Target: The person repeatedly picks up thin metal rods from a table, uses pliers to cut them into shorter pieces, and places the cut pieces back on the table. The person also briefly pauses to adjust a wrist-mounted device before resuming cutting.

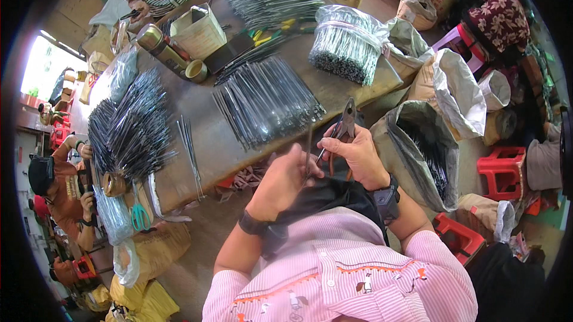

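Note:
My right hand [358, 150] is closed round a pair of pliers [348, 120] with orange-brown handles, jaws pointing up and away from me. Close beside it, my left hand [285, 177] has its fingers closed on a thin dark metal strip [308, 146] that stands nearly upright; the fingers are slightly blurred. A second thin piece shows by my right fingertips, and I cannot make out what it is. Just beyond both hands, a row of dark thin strips [265, 102] lies side by side on the table [200, 107].
On the left lies a heap of dark strips [134, 125], with teal scissors [140, 217] at the edge. A flask [156, 44] and a box [198, 32] stand farther back. A wrapped bundle [349, 44] sits right, above an open sack [418, 149]. Co-workers sit left and far.

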Demonstrator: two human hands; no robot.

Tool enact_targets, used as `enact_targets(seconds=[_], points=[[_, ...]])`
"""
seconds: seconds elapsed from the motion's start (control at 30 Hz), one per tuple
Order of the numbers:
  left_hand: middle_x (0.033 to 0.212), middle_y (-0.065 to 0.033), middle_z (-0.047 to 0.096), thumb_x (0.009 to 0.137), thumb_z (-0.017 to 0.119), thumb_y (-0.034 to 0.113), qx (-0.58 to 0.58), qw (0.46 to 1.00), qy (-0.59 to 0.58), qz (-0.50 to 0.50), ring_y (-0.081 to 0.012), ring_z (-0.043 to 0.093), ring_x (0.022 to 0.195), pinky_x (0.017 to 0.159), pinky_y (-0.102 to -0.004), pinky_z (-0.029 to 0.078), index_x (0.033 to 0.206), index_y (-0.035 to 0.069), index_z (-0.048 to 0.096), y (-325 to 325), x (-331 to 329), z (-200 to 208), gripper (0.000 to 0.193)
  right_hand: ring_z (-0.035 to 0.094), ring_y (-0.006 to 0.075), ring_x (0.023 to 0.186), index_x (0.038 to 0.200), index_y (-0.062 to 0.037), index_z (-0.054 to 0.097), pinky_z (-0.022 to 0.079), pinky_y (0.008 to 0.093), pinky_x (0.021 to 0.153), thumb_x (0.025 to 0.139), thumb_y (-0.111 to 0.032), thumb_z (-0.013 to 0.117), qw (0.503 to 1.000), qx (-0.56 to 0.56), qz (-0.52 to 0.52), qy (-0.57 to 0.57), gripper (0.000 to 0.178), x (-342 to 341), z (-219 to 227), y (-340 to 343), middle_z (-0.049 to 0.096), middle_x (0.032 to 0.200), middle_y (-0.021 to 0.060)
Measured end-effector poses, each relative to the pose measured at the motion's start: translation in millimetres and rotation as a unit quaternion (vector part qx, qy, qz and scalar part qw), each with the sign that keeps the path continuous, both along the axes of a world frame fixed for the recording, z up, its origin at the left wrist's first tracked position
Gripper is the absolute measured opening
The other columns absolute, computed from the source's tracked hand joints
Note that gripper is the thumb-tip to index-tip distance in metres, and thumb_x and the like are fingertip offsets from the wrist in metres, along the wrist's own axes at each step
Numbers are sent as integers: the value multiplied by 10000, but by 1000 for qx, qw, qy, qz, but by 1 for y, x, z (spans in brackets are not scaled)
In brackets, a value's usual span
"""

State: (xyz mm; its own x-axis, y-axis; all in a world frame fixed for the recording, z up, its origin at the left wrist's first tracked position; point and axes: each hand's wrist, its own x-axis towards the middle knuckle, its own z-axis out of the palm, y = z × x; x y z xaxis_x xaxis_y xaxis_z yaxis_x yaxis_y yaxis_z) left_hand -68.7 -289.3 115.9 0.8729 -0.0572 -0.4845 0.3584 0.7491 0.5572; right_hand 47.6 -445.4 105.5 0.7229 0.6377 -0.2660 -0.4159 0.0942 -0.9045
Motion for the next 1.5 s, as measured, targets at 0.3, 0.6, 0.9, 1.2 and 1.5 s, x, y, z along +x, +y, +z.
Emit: enact_targets(seconds=[0.3,0.6,0.9,1.2,1.5], points=[[793,-6,584,885,668,109,88,995,-31,37,-74,495,583,482,-187,349,976,48,561,-7,8,-20,153,652,184,846,985,37,641,533,317,666,949,-255,550,993,43,-40,107,308,0,-11,-6,681,965,146],[808,-8,582,879,643,47,289,955,-46,46,-64,486,574,501,-204,394,1094,0,662,-16,8,-6,221,662,359,941,1158,-12,551,586,364,605,854,-243,507,901,225,15,371,385,4,-21,-68,605,1127,273],[812,25,470,882,589,-71,542,812,-199,83,-25,452,588,496,-180,382,1082,24,694,-28,11,-10,245,537,195,1004,1344,-68,417,466,338,898,717,32,526,970,-118,196,-79,644,-6,-31,-74,525,1101,88],[808,20,474,882,589,-69,547,809,-193,88,-27,454,592,501,-182,390,1068,15,691,-27,10,-9,228,586,385,999,1289,-70,492,502,413,846,712,-85,547,852,-280,186,-402,580,0,-16,-66,569,1144,165],[812,37,520,900,588,-33,497,846,-172,84,-16,476,621,505,-171,411,1066,32,686,-27,9,-9,203,611,389,870,1062,-60,591,497,440,731,693,-80,600,816,-304,167,-462,370,0,-11,-63,638,956,166]])
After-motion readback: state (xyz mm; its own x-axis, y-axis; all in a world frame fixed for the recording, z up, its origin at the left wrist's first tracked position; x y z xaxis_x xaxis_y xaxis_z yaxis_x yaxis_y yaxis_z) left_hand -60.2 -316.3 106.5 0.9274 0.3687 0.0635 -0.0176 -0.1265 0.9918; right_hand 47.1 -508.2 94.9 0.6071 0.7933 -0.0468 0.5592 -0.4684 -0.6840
